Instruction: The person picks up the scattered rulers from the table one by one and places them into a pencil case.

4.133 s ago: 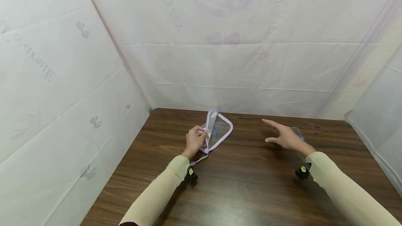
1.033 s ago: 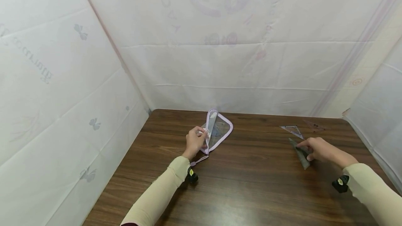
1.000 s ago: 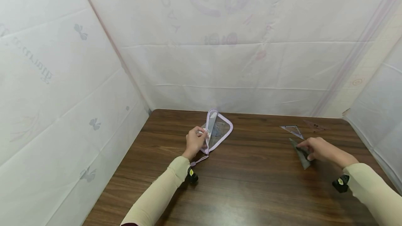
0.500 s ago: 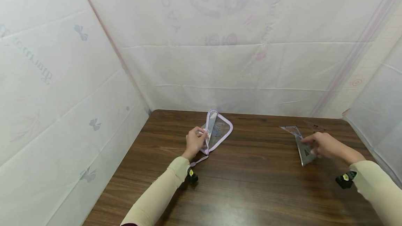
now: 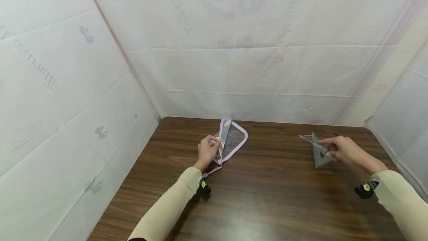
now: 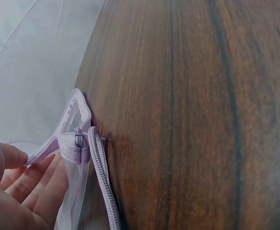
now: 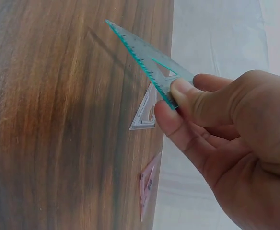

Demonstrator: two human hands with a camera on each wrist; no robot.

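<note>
My left hand (image 5: 208, 148) pinches the near edge of a clear zip pouch (image 5: 246, 135) with lilac trim, lifting that side so its mouth gapes. In the left wrist view the lilac zipper (image 6: 99, 167) hangs beside the fingers (image 6: 46, 191). A bluish shape shows through the pouch's clear side. At the right, my right hand (image 5: 349, 153) holds a clear, green-edged set square (image 7: 139, 53) between thumb and fingers, tilted above the table. Behind it in the head view, a clear set square with bluish markings (image 5: 305, 137) lies flat, partly covered. A pink set square (image 7: 149, 184) lies farther right.
The brown wood-grain table (image 5: 260, 196) ends at a white printed sheet (image 5: 267, 70) hanging behind it. Similar sheeting stands along the left and right sides. A lilac wrist strap (image 5: 212, 171) trails from the pouch toward my left wrist.
My right hand, spread and holding nothing at first, has taken up the green-edged set square, then turned it and moved it slightly farther back. My left hand and the pouch stay in place.
</note>
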